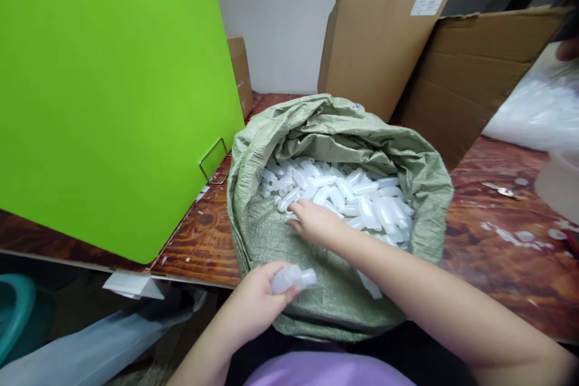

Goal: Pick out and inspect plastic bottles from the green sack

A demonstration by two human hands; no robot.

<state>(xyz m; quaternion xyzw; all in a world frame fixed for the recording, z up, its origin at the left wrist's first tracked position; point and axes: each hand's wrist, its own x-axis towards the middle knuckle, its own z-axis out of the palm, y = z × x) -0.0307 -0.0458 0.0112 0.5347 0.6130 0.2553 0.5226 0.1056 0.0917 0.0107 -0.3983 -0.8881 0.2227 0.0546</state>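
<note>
An olive-green woven sack (pixel 256 241) with a rolled-down rim holds many small translucent white plastic bottles (pixel 344 187). Close to the sack's near left side, my left hand (pixel 265 295) is closed around plastic bottles (pixel 292 279), seemingly two together, their necks pointing right. My right hand (pixel 314 223) reaches into the sack at the left edge of the heap. Its thumb and fingers are curled at the end of a small bottle (pixel 289 199), partly hidden by the fingers. Another bottle (pixel 370 285) lies below my right forearm, near the sack's front.
A large bright green board (pixel 113 90) stands at left by a wire holder (pixel 213 163). Cardboard boxes (pixel 380 42) rise behind the sack. On the wooden table (pixel 493 205) at right lie small scraps, a pale tub (pixel 561 184) and a clear plastic bag (pixel 538 108). A teal basin (pixel 18 313) is lower left.
</note>
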